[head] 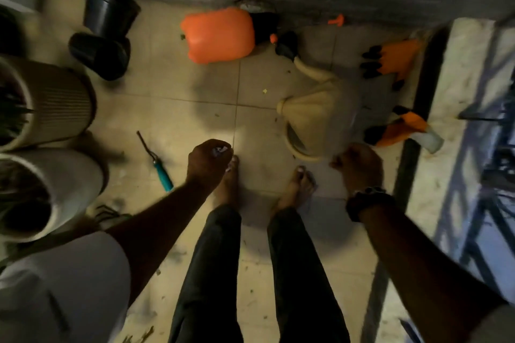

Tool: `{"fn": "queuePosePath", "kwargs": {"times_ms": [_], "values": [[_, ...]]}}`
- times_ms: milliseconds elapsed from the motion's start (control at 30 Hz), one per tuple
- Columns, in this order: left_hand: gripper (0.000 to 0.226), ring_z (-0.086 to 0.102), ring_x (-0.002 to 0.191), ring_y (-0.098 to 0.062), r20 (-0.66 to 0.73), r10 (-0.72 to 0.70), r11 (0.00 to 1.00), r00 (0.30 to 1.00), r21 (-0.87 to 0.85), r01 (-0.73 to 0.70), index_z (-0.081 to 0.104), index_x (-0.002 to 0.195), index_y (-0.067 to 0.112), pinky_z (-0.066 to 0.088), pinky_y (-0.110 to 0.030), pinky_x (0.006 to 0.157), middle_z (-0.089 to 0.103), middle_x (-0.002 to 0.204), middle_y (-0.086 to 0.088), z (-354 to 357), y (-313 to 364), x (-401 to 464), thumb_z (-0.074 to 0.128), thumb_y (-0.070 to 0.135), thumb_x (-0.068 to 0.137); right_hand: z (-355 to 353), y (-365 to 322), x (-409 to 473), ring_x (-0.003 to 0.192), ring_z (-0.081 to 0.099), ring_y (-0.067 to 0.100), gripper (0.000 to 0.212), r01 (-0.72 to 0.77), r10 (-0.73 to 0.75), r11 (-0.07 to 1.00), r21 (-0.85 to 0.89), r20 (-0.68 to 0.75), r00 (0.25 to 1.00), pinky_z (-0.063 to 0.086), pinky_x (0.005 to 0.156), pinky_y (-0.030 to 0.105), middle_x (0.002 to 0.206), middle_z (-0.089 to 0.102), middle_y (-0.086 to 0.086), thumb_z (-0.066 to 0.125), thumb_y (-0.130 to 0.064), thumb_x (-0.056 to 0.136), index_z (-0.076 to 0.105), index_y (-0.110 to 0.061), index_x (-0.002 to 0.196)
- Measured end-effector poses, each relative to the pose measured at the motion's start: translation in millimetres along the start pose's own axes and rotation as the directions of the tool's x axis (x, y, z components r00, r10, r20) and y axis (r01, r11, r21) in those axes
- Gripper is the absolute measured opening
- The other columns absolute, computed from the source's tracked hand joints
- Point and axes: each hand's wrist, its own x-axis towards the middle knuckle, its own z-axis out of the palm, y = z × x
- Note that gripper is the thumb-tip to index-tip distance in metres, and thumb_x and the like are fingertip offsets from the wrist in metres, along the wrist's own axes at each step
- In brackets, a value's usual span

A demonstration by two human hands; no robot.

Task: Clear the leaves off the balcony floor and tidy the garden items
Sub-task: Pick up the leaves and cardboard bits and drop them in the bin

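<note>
I look straight down at the tiled floor (172, 83), with my bare feet in the middle. I take the cream watering can (315, 117) as my landmark; it stands just ahead of my right foot.

My right hand (359, 164) is at the near edge of the can, beside its looped handle. Its fingers are curled, but the blur keeps me from telling whether they actually hold the handle or anything else. A dark watch (367, 200) sits on that wrist. My left hand (209, 161) hangs to the left of the can, above my left foot, fingers curled inward; something pale shows at the fingertips, and I cannot tell whether it is held.

Beyond the can, against the brick wall, lies an orange sprayer (220, 33) on its side. To the right of the can are two orange-and-black gloves, one glove (390, 61) further off and another (395, 128) close by, next to the raised ledge.

Far left of the can are two black pots (106, 30), one tipped against the other, and nearer me two pale planters (55, 103). A teal-handled tool (158, 167) lies between them and my left foot.

Small leaf bits (264, 90) dot the floor around the can and behind my feet.
</note>
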Motion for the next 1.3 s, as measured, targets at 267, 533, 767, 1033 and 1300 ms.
{"fn": "queuePosePath", "kwargs": {"times_ms": [267, 533, 767, 1033, 1300], "values": [[0.016, 0.06, 0.058, -0.018, 0.065, 0.095, 0.883, 0.993, -0.466, -0.054, 0.068, 0.092, 0.005, 0.058, -0.032, 0.058, 0.064, 0.069, -0.011, -97.0, 182.8, -172.2, 0.076, 0.017, 0.085, -48.9, -173.7, -185.8, 0.059, 0.056, 0.005, 0.015, 0.264, -0.273, 0.961, 0.082, 0.142, 0.951, 0.043, 0.054, 0.015, 0.067, 0.06, -0.003, 0.052, -0.012, 0.096, 0.059, -0.013, 0.083], [0.019, 0.058, 0.068, -0.025, 0.059, 0.258, 0.709, 0.964, -0.689, -0.148, 0.061, 0.075, 0.013, 0.054, -0.035, 0.064, 0.059, 0.074, -0.016, -208.3, 266.3, -312.2, 0.072, 0.021, 0.089, -93.0, -281.1, -353.6, 0.069, 0.069, 0.013, 0.019, 0.383, -0.402, 0.913, 0.143, 0.139, 0.905, 0.059, 0.069, 0.034, 0.074, 0.071, -0.001, 0.061, -0.035, 0.083, 0.069, -0.017, 0.086], [0.023, 0.056, 0.05, -0.022, -0.039, 0.35, 0.664, 0.936, -0.695, -0.277, 0.061, 0.083, 0.006, 0.046, -0.025, 0.046, 0.062, 0.065, -0.016, -273.1, 219.1, -384.1, 0.073, 0.024, 0.087, -73.7, -278.1, -457.1, 0.065, 0.069, 0.025, 0.018, 0.473, -0.492, 0.868, 0.151, 0.39, 0.778, 0.058, 0.073, 0.053, 0.07, 0.072, 0.007, 0.059, -0.036, 0.079, 0.071, -0.024, 0.078], [0.032, 0.063, 0.067, -0.01, -0.037, 0.017, 0.517, 0.999, -0.855, -0.04, 0.062, 0.08, 0.019, 0.049, -0.025, 0.059, 0.065, 0.073, 0.001, -263.7, 125.5, -458.3, 0.062, 0.049, 0.091, -51.3, -232.9, -512.6, 0.071, 0.066, 0.022, 0.017, 0.346, -0.262, 0.938, 0.03, 0.713, 0.65, 0.06, 0.076, 0.043, 0.07, 0.066, 0.008, 0.06, -0.001, 0.091, 0.068, -0.005, 0.077], [0.058, 0.063, 0.091, -0.022, -0.019, -0.237, 0.203, 0.971, -0.979, 0.03, 0.06, 0.102, 0.019, 0.048, -0.038, 0.08, 0.067, 0.092, -0.005, -194.7, 63.4, -538.6, 0.067, 0.07, 0.074, -64.9, -177.1, -542.5, 0.067, 0.064, 0.018, 0.011, 0.383, 0.141, 0.859, -0.339, 0.877, 0.459, 0.058, 0.07, 0.034, 0.077, 0.066, 0.007, 0.056, -0.007, 0.095, 0.063, -0.008, 0.086]]}}
